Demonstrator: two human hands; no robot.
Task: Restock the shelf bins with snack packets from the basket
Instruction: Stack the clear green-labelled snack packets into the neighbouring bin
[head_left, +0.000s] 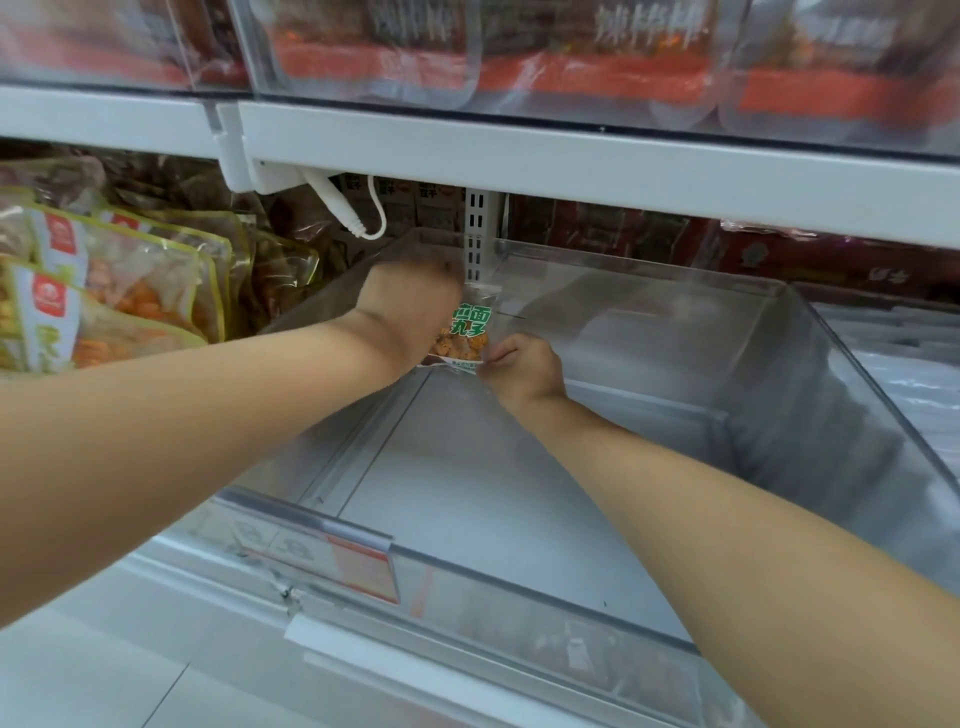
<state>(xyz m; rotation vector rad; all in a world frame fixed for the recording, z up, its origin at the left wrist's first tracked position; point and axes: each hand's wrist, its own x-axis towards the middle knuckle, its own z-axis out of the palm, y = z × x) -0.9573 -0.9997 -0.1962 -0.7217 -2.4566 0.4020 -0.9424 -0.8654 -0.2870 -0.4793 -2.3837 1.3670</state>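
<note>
Your small clear snack packet, filled with orange-brown pieces, carries green characters; "面" and "丸子" read clearly, the rest is covered. It hangs at the back left of the clear plastic bin, just before the white perforated post. Your left hand, wrist bent, curls over the packet's left side. Your right hand pinches its lower right edge. Both arms reach straight in. Yellow-edged pouches with red square logos sit left; the orange price tag is blurred.
</note>
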